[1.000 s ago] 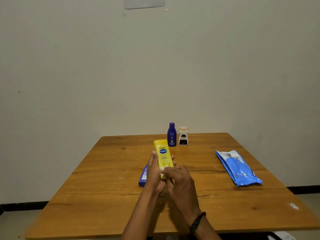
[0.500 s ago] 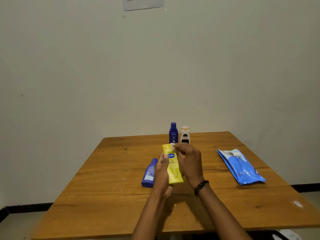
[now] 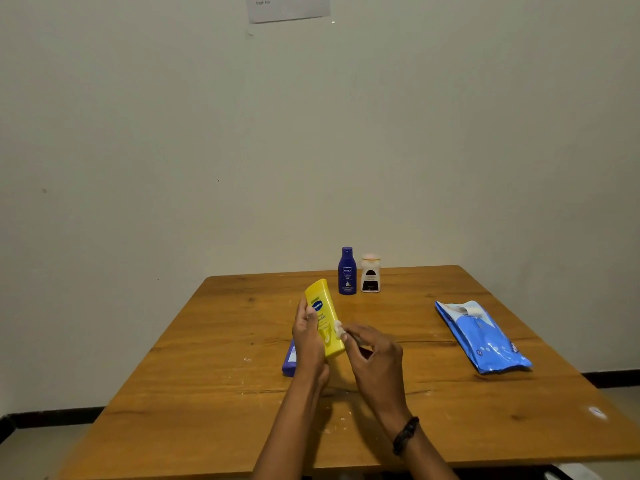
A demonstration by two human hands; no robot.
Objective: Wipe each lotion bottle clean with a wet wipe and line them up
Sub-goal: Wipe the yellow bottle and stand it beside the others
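Note:
My left hand [image 3: 309, 336] grips a yellow lotion bottle [image 3: 324, 315] above the middle of the wooden table [image 3: 214, 382], tilted with its cap end toward the wall. My right hand [image 3: 374, 355] pinches a small white wet wipe [image 3: 338, 328] against the bottle's right side. A blue-purple bottle [image 3: 289, 360] lies flat on the table, mostly hidden behind my left hand. At the far edge a dark blue bottle [image 3: 347, 271] and a white bottle with a dark label [image 3: 370, 274] stand upright side by side.
A blue pack of wet wipes [image 3: 481, 336] lies on the right side of the table. A pale wall stands right behind the table's far edge, with a paper sheet [image 3: 287, 6] pinned high on it. A small white scrap [image 3: 596, 411] lies near the right front corner.
My right hand slid with the wipe from the bottle's top down to its lower right side. The yellow bottle tilted a little to the left in my left hand.

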